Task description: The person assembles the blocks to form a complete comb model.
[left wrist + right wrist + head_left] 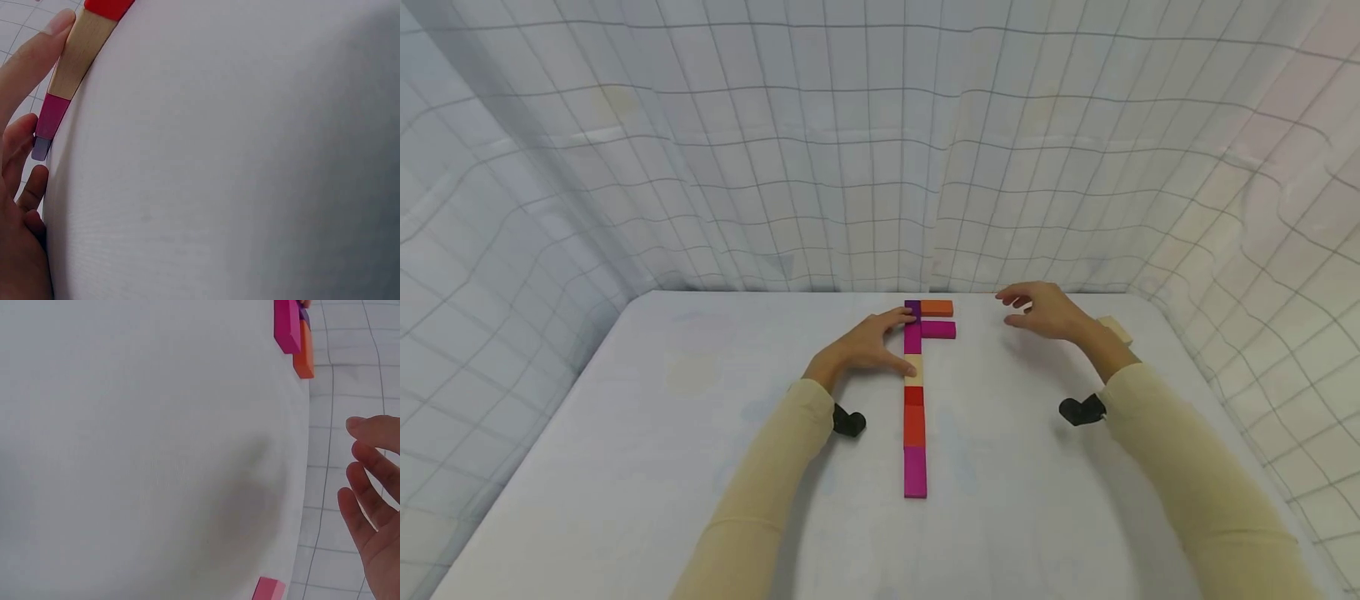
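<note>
A straight row of flat coloured blocks runs toward the far edge of the table: a magenta block (pixel 915 473) nearest, then an orange-red block (pixel 913 427), a short red block (pixel 913 396), a plain wood block (pixel 917 364), another magenta block (pixel 912 339) and a purple block (pixel 912 305). My left hand (pixel 868 342) spans the row's far part, thumb at the wood block and fingertips at the purple one. Off the row's far end, an orange block (pixel 937 308) and a magenta block (pixel 938 330) point right. My right hand (pixel 1047 310) hovers above the table, fingers loosely bent, holding nothing.
Partly behind my right wrist lies a pale wood block (pixel 1116 330). A pink block (pixel 269 590) shows at the bottom of the right wrist view. White grid-patterned cloth (pixel 880 167) surrounds the white table (pixel 700 467) at the back and sides.
</note>
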`<state>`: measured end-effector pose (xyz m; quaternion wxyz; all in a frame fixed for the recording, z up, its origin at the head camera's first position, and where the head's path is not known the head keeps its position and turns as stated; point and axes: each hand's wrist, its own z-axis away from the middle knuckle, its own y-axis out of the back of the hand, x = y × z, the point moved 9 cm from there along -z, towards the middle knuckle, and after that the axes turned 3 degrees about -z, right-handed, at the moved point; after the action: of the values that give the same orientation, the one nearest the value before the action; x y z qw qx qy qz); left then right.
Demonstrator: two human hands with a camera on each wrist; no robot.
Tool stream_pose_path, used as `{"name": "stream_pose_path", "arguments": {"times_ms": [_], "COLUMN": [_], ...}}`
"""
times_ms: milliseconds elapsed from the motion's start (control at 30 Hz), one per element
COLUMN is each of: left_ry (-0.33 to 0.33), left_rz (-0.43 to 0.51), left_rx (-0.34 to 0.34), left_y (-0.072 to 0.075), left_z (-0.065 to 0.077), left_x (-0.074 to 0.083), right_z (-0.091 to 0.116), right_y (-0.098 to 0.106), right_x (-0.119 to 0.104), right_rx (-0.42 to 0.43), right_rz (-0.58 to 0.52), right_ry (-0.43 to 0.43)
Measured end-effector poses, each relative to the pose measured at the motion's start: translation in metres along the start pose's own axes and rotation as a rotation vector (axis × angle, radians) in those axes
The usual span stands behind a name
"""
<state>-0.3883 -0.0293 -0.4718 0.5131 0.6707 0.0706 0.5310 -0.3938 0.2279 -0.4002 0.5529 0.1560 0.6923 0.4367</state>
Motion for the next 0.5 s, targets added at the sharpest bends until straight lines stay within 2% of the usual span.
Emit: {"name": "stream_pose_path", "arguments": {"times_ms": [233, 500], "left_ry": [0.001, 0.003], "left_rz": [-0.004, -0.008], "left_rx": [0.001, 0.0], "left_y": [0.001, 0.001], "left_z": [-0.001, 0.0], "left_x": [-0.001, 0.0], "right_z": [0.019, 0.039], "right_y": [0.024, 0.04], "right_x": [0.016, 0.042], "right_rx": [0.024, 0.053], "right_rz": [0.0, 0.002], "right_ry": [-0.071, -0.151]}}
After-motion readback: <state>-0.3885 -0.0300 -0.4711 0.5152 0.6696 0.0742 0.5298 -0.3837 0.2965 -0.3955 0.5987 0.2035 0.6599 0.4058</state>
